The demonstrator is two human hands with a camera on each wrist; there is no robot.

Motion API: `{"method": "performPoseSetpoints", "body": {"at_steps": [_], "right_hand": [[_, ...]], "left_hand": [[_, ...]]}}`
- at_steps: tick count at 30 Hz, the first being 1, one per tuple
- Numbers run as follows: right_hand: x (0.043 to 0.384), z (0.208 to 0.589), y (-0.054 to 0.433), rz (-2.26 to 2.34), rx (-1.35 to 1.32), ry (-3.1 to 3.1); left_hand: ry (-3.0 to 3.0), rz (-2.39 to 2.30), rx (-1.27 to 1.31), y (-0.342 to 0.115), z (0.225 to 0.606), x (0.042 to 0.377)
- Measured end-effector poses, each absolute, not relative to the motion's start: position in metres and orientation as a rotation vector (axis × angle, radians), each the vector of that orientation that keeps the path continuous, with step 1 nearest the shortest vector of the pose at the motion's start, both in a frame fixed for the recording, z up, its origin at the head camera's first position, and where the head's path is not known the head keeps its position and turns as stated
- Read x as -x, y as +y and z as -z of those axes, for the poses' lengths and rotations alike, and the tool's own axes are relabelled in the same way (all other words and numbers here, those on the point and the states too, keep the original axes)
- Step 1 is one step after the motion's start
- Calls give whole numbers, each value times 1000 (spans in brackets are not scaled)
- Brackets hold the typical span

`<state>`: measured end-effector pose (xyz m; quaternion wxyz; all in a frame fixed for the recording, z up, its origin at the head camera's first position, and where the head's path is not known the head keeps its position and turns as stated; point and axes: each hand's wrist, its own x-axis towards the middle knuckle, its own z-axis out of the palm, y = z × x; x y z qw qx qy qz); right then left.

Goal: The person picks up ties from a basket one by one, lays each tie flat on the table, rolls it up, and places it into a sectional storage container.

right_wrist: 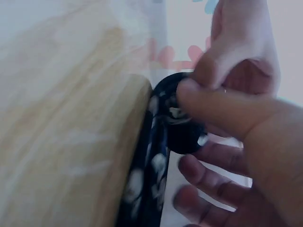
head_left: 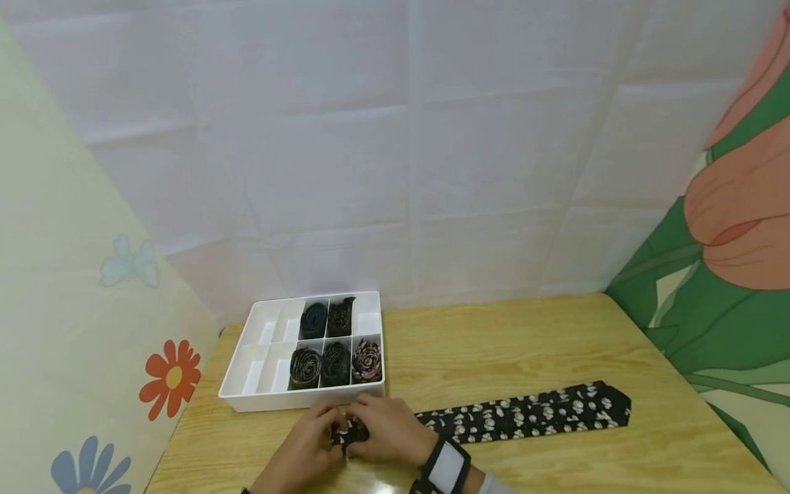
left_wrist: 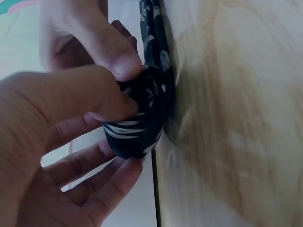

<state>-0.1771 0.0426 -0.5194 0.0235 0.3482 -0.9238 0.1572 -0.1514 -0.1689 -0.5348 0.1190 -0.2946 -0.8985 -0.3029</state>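
Note:
A black necktie (head_left: 524, 416) with white floral spots lies along the table, its wide pointed end to the right. Its left end is wound into a roll (left_wrist: 135, 135) that stands on edge. My left hand (head_left: 308, 439) pinches the roll, thumb on the near face and fingers round the far side. From the right, my right hand (head_left: 389, 429) also holds the roll between thumb and fingers. In the right wrist view the flat part of the tie (right_wrist: 147, 175) runs off from the roll along the table. The fingers partly hide the coil.
Just behind the hands stands a white divided tray (head_left: 302, 399). Several rolled ties, such as a dark blue one (head_left: 313, 320) and a pinkish patterned one (head_left: 367, 361), sit in its middle and right compartments. A white cloth backdrop (head_left: 407, 171) rises behind the wooden table (head_left: 494, 343).

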Motion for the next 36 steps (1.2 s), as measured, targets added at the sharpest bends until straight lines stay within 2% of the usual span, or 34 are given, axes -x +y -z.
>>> {"method": "performPoseSetpoints", "body": {"at_steps": [16, 36], "right_hand": [[170, 520, 57, -522, -1050, -2877], [159, 513, 72, -570, -1056, -2849]], "left_hand": [[-2713, 860, 860, -161, 534, 148], [-2705, 896, 1006, -154, 525, 144]]}}
